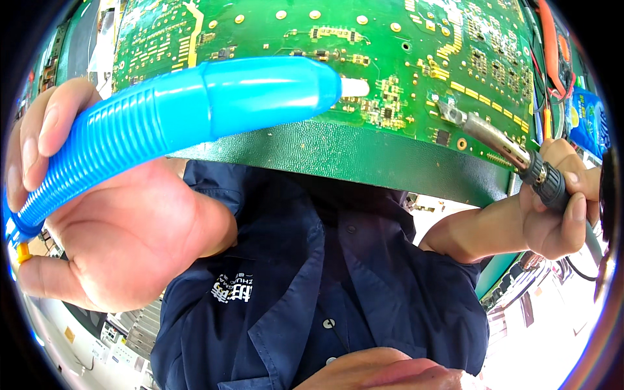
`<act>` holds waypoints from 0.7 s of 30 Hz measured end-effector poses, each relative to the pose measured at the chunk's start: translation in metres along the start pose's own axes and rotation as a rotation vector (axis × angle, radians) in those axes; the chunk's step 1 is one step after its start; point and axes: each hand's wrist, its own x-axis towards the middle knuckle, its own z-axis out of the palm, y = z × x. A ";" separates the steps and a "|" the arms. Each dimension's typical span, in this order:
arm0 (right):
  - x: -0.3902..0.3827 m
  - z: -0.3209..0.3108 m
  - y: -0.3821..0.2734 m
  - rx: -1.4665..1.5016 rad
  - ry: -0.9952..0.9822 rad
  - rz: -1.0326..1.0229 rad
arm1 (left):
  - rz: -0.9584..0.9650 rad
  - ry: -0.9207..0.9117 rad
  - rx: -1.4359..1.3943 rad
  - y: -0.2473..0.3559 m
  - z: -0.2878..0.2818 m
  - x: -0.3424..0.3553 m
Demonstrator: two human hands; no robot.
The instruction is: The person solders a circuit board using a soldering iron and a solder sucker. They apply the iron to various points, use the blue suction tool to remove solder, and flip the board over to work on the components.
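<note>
My left hand (110, 227) is curled round a blue ribbed plastic tool (250, 94) like a solder sucker, held sideways across the upper view. Its white nozzle (354, 87) points right over a green circuit board (442, 84) with gold pads and small components. My right hand (559, 214) grips a soldering iron (520, 156) by its black collar, its metal tip angled up-left at the board's right part; whether the tip touches is unclear.
The board lies on a dark green textured mat (344, 156). At the right are red-handled pliers (549, 45), a yellow-handled tool (547, 120) and a blue packet (585, 120). My navy jacket (279, 273) fills the lower middle.
</note>
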 end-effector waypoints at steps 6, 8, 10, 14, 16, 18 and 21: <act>0.002 -0.002 0.000 -0.033 -0.081 -0.013 | 0.037 0.017 -0.005 -0.008 0.010 -0.002; 0.002 -0.003 0.002 -0.026 -0.068 -0.015 | 0.046 0.044 -0.006 -0.012 0.014 -0.005; 0.001 -0.003 0.001 -0.016 -0.032 -0.014 | 0.037 0.038 -0.014 -0.012 0.015 -0.004; -0.001 0.003 0.000 -0.019 0.067 -0.005 | 0.039 0.026 -0.007 -0.009 0.014 -0.005; -0.001 0.007 0.001 -0.025 0.109 0.003 | 0.048 0.022 0.014 -0.008 0.012 -0.006; -0.001 0.007 0.001 -0.027 0.089 0.011 | -0.017 -0.015 0.004 0.005 0.001 -0.001; -0.001 0.004 0.001 -0.027 0.033 0.018 | -0.005 -0.017 -0.030 0.014 -0.006 -0.005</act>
